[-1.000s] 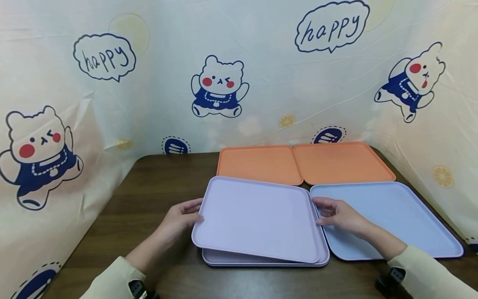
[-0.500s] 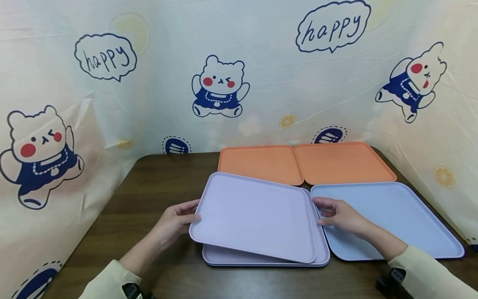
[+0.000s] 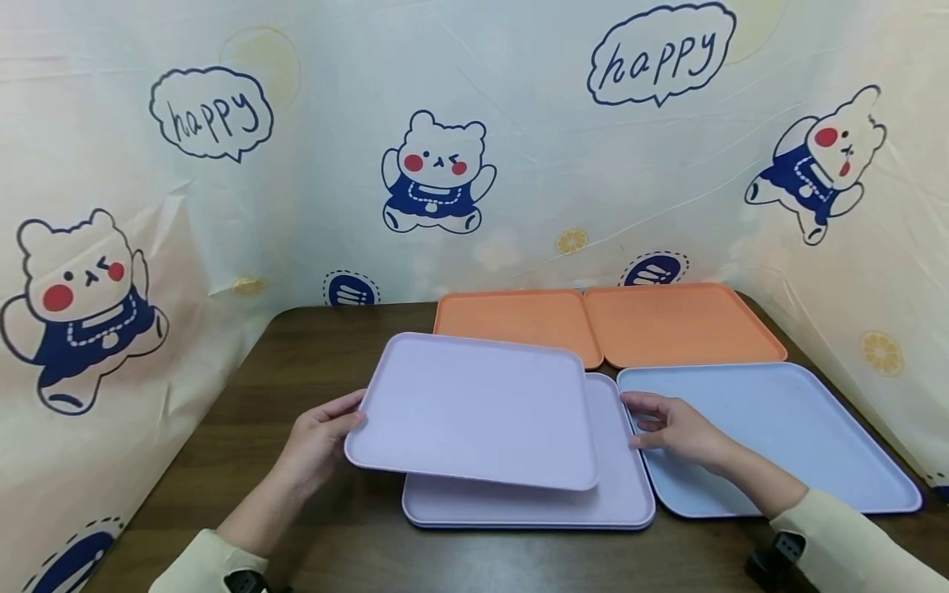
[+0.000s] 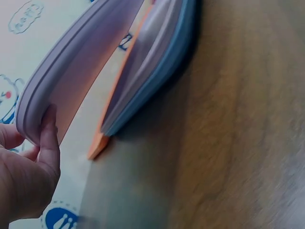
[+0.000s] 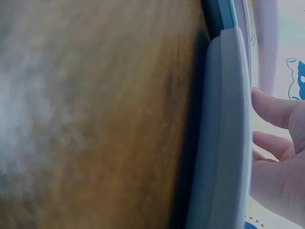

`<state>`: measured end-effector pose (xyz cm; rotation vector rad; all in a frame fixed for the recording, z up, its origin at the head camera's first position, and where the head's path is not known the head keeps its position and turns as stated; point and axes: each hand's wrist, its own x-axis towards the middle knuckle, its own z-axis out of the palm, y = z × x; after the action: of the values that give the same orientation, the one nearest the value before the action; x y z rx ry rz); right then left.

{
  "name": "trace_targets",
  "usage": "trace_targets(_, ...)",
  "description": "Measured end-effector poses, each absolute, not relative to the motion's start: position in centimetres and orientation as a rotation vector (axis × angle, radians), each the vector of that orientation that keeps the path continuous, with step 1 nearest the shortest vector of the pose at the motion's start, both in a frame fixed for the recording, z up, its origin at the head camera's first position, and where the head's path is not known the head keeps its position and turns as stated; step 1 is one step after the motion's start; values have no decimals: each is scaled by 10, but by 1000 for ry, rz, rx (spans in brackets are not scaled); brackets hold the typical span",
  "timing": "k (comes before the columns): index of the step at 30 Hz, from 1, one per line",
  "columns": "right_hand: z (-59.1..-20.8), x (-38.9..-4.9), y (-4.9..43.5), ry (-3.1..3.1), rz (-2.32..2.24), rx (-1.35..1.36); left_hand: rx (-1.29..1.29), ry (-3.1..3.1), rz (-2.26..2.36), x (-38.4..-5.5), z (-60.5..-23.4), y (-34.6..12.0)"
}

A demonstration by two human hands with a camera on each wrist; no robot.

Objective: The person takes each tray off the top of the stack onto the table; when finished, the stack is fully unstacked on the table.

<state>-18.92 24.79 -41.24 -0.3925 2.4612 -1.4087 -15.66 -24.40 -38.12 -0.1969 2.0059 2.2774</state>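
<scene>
Upper lilac tray [image 3: 474, 412] was up off its stack, over the middle of the tabletop [image 3: 311, 362], its far rim masking part of the left orange tray [image 3: 519, 317]. Left hand [image 3: 319, 432] had its grip clamped on the short left rim, thumb above, fingers below (left wrist view showed the fingers against the underside). That end stood well above the lower lilac tray [image 3: 619, 469]; could not tell whether the right end touched anything. Right hand [image 3: 685, 428] held nothing: its grip was apart, thumb clear of the fingers, beside the seam between the lower lilac tray and the blue tray [image 3: 771, 445]; contact with either rim uncertain. Blue tray lay along the tabletop's right edge; the right orange tray [image 3: 689, 323] filled the far right corner, the left one beside it along the far edge. Judged the upper lilac tray light and stiff, probably moulded plastic, unlikely to break, though its smooth face might slip under a loose pinch. Held by one short side, it would likely want to droop at the free end. Best hold, I reckoned: the middles of both short rims, thumbs on top, fingers underneath.
</scene>
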Motion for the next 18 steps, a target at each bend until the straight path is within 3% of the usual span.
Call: trace_targets(18, -412, -191, 250, 2444, -1408, -337, -244, 1661, 2829, -173, -372, -330)
